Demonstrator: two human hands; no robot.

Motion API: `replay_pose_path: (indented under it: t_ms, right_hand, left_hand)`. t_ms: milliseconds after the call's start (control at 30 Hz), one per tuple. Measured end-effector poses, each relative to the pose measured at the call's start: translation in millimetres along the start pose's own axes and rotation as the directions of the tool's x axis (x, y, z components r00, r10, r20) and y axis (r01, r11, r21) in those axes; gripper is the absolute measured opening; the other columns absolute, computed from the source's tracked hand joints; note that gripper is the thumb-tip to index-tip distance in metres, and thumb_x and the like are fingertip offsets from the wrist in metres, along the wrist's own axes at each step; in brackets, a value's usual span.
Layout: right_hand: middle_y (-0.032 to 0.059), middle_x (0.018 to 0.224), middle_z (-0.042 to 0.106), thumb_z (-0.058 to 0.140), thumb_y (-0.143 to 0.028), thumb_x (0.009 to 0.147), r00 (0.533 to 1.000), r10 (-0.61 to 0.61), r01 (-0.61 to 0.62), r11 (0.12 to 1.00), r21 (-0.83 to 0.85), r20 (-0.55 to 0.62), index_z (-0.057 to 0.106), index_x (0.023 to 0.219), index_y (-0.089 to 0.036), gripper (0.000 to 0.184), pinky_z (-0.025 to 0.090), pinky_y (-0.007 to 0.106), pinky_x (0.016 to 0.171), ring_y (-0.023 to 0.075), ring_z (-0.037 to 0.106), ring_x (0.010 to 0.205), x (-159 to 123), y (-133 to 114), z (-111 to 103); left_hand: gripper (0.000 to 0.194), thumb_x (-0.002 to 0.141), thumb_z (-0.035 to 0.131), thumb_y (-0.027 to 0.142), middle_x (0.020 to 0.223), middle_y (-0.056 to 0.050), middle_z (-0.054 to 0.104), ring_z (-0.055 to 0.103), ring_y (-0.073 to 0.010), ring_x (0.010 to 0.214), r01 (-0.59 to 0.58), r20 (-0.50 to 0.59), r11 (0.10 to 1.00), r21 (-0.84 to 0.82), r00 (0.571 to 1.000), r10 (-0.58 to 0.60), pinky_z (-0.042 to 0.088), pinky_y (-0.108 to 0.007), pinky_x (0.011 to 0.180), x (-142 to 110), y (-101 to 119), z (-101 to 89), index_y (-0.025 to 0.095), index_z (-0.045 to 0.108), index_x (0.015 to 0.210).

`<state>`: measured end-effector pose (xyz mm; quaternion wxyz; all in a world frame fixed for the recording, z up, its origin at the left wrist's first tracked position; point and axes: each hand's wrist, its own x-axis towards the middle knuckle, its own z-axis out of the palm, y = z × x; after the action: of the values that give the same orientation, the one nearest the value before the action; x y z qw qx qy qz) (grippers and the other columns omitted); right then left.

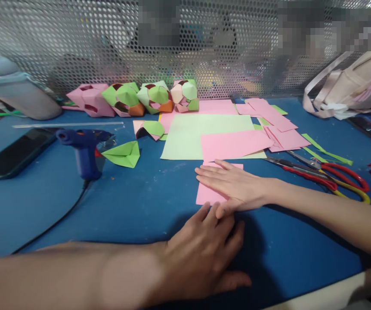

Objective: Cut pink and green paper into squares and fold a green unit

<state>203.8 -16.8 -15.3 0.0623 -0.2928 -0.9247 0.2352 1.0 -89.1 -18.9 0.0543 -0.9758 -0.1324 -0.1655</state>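
Under my right hand (237, 186) lies a small piece of pink paper (206, 196). That hand is open, palm down, its fingers stretched to the left across the sheet. My left hand (205, 256) is closer to me, back upward, with fingers slightly bent and thumb apart. Its fingertips reach the near edge of the same paper, by my right thumb. A longer pink strip (233, 145) lies just beyond, on top of a large pale green sheet (185, 133).
Left are a blue glue gun (87, 157), a folded green paper piece (125, 155) and a phone (14, 150). Folded paper shapes (124, 99) line the perforated metal screen (108, 47). Scissors (327, 174), green strips (326, 150) and a bag (350, 82) are right.
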Motion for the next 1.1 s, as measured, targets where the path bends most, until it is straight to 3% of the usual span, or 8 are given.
replay_pose_path:
  t_ms: [200,300,567,700,867,1100]
  right_hand:
    - [0.019,0.163,0.022,0.023,-0.078,0.092,1.0,-0.001,0.0,0.995,-0.098,-0.011,0.028,0.155,-0.006,0.097,-0.003,0.053,0.124,0.0257,0.015,0.155,11,11,-1]
    - [0.0191,0.163,0.022,0.027,-0.077,0.093,0.999,-0.012,0.007,0.989,-0.148,-0.033,0.028,0.156,-0.008,0.093,-0.002,0.053,0.124,0.026,0.016,0.154,4,18,0]
    - [0.0157,0.164,0.022,0.036,-0.072,0.094,0.988,0.106,-0.131,0.959,-0.25,-0.111,0.018,0.159,-0.016,0.088,0.001,0.057,0.124,0.0278,0.019,0.154,-71,35,-6]
    - [0.0145,0.165,0.022,0.036,-0.073,0.093,0.978,0.159,-0.191,0.941,-0.28,-0.134,0.015,0.16,-0.018,0.09,0.001,0.058,0.123,0.0292,0.018,0.154,-92,35,-3]
    - [0.0154,0.164,0.023,0.037,-0.075,0.091,0.975,0.128,-0.185,0.918,-0.352,-0.18,0.028,0.157,-0.016,0.09,0.003,0.059,0.123,0.0328,0.014,0.154,-75,33,-4]
    - [0.0185,0.164,0.024,0.038,-0.071,0.094,0.996,-0.014,-0.026,0.909,-0.417,-0.092,0.046,0.148,-0.014,0.079,0.008,0.063,0.12,0.0367,0.013,0.154,-9,37,-18]
  left_hand:
    - [0.068,0.096,0.036,0.067,0.121,-0.023,0.068,0.069,-0.0369,0.102,-0.025,-0.001,0.998,0.061,1.0,0.025,0.059,-0.051,0.081,2,0,2.0,0.011,0.064,0.122]
    - [0.068,0.097,0.036,0.067,0.122,-0.024,0.068,0.069,-0.0361,0.102,-0.033,-0.003,0.997,0.063,0.999,0.033,0.06,-0.051,0.081,2,-1,1.6,0.011,0.064,0.122]
    - [0.069,0.095,0.038,0.068,0.127,-0.026,0.065,0.069,-0.0392,0.106,-0.041,0.049,0.997,0.058,0.998,0.038,0.06,-0.053,0.082,3,-1,-1.3,0.01,0.063,0.124]
    - [0.068,0.095,0.04,0.068,0.129,-0.027,0.063,0.069,-0.0403,0.106,-0.045,0.068,0.997,0.063,0.997,0.041,0.06,-0.054,0.082,4,0,-1.5,0.01,0.062,0.124]
    - [0.068,0.095,0.041,0.067,0.13,-0.029,0.063,0.068,-0.0425,0.106,-0.053,0.098,0.997,0.054,0.994,0.048,0.059,-0.056,0.081,5,1,0.6,0.01,0.062,0.125]
    - [0.068,0.096,0.037,0.066,0.126,-0.028,0.065,0.07,-0.0414,0.102,-0.068,0.061,0.996,0.064,0.996,0.065,0.06,-0.055,0.079,3,-1,1.4,0.009,0.063,0.123]
